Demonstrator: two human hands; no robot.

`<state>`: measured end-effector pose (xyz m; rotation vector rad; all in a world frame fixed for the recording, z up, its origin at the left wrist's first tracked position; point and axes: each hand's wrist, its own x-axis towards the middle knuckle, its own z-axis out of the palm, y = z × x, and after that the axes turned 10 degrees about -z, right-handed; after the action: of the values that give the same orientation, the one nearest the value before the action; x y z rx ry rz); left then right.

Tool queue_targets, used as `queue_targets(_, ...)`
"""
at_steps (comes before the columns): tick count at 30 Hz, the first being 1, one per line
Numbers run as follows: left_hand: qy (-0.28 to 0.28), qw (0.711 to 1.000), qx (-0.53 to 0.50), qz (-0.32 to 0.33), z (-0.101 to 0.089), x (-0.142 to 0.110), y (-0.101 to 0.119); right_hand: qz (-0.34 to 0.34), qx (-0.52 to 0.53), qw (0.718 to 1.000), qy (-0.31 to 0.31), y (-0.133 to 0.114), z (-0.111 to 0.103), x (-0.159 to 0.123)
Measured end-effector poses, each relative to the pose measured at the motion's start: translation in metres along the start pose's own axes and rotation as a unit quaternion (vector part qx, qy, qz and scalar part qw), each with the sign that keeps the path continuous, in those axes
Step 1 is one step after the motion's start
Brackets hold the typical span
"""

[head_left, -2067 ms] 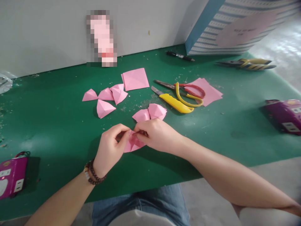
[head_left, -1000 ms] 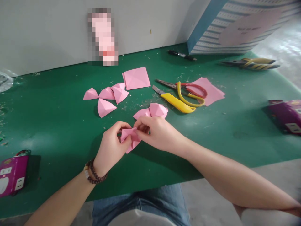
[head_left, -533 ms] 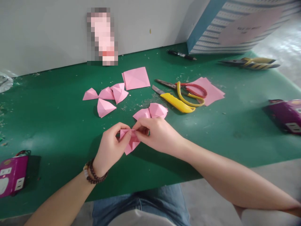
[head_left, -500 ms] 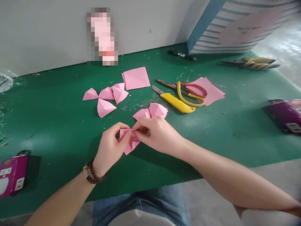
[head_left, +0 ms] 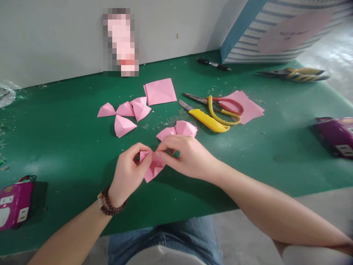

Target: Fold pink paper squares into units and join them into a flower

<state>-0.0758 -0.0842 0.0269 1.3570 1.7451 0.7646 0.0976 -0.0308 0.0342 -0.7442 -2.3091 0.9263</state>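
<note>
A small folded pink paper piece (head_left: 152, 167) is pinched between both hands just above the green table (head_left: 63, 147). My left hand (head_left: 129, 173), with a bead bracelet at the wrist, grips its left side with closed fingers. My right hand (head_left: 186, 156) pinches the top edge from the right. Two finished pink folded pieces (head_left: 178, 130) lie just beyond my right hand. Several more folded pink pieces (head_left: 125, 114) lie farther left, next to a flat pink sheet (head_left: 160, 91).
Red-and-yellow scissors (head_left: 220, 108) and a yellow utility knife (head_left: 205, 119) lie right of centre by a pink paper stack (head_left: 248, 106). A black marker (head_left: 213, 64), pliers (head_left: 299, 74) and a striped box (head_left: 275, 33) sit at the back right. Purple power strips lie at left (head_left: 13, 206) and right (head_left: 335, 136).
The pink piece was lifted off the table and turned between my fingers. My right fingers have shifted along its top edge. Everything else on the table stayed put.
</note>
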Motion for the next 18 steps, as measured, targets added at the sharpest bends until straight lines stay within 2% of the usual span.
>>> queue_targets(4, 0.005, 1.0, 0.011, 0.019, 0.0, -0.0026, 0.0019, 0.081, 0.058, 0.995, -0.017, -0.002, -0.0027, 0.0015)
queue_targets(7, 0.01, 0.999, 0.02, 0.026, -0.0004, -0.0028, 0.0022, 0.115, 0.064, 0.991, -0.033, -0.0016, -0.0029, 0.002)
queue_targets(11, 0.008, 0.999, 0.026, 0.031, 0.0006, -0.0015, 0.0022, 0.127, 0.059, 0.989, -0.052, -0.0008, -0.0025, 0.0023)
queue_targets(18, -0.028, 0.999, -0.005, 0.022, 0.0018, -0.0011, 0.0029, 0.113, 0.006, 0.993, -0.034, -0.0014, 0.0007, 0.0026)
